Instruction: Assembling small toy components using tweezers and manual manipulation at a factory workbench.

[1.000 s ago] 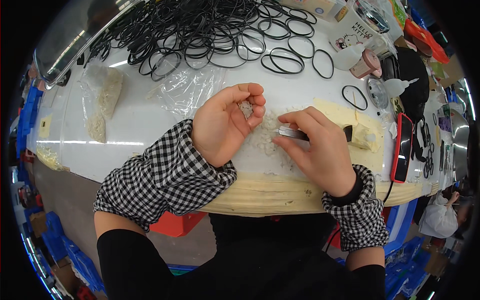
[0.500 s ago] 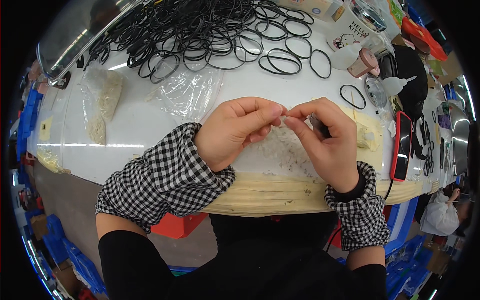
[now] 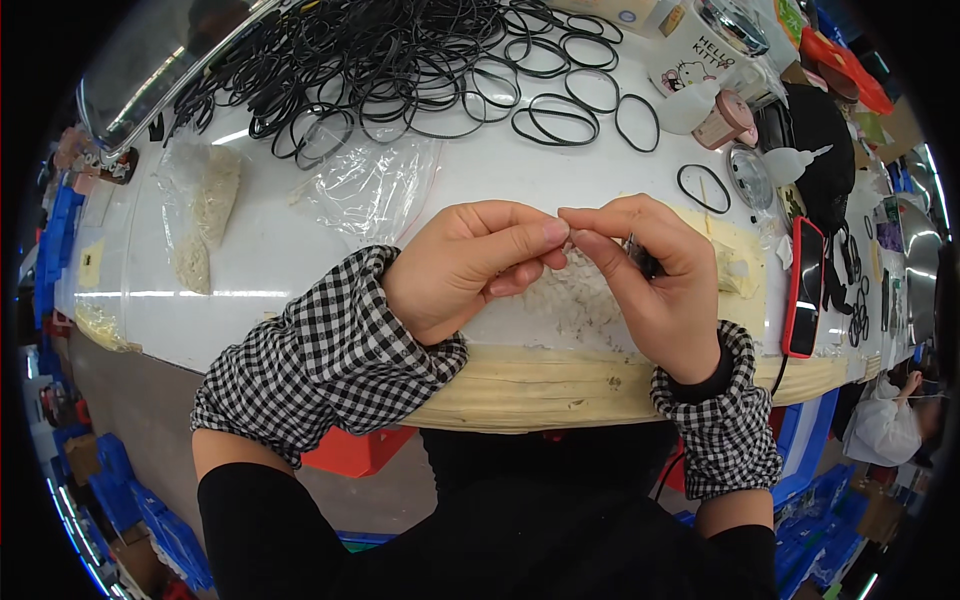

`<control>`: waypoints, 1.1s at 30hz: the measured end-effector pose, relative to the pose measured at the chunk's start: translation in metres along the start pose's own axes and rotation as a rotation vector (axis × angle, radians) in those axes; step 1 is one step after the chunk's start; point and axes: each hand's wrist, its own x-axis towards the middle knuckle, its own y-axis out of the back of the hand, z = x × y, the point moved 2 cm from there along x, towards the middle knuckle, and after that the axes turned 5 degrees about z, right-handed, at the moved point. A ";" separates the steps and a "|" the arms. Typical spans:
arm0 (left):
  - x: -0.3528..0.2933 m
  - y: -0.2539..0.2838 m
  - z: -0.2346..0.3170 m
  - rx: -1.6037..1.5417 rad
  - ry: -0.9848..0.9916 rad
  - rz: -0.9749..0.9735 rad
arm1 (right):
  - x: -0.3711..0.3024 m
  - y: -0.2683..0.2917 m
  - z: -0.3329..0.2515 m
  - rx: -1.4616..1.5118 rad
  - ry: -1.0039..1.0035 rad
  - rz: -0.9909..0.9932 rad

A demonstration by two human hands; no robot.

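Over the near part of the white table, my left hand [image 3: 475, 260] and my right hand [image 3: 655, 275] meet at the fingertips. Both pinch, thumb against index finger; whatever sits between the tips is too small to make out. A dark metallic object [image 3: 642, 258] shows partly inside my curled right hand, mostly hidden by the fingers. Beneath the hands lies a loose heap of small translucent whitish pieces [image 3: 570, 300]. Checked sleeve covers [image 3: 335, 345] wrap both forearms.
A big tangle of black bands [image 3: 380, 70] covers the back of the table [image 3: 480, 170]. Clear plastic bags [image 3: 370, 185] lie at left, one holding pale pieces [image 3: 215, 195]. At right are a red-cased phone [image 3: 803, 290], a squeeze bottle [image 3: 795, 163] and a single black band [image 3: 703, 188].
The hands stay close together at the same spot, with the fingertips shifting slightly. My right index finger has straightened a little toward the left thumb.
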 end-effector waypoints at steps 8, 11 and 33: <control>0.000 -0.001 0.000 0.042 -0.016 0.025 | 0.001 0.002 0.001 0.129 -0.194 -0.031; -0.001 -0.002 0.001 0.050 -0.020 0.041 | 0.001 0.002 -0.001 0.166 -0.293 -0.037; -0.005 -0.004 0.000 0.182 -0.157 0.156 | -0.002 -0.001 -0.003 0.120 -0.287 0.014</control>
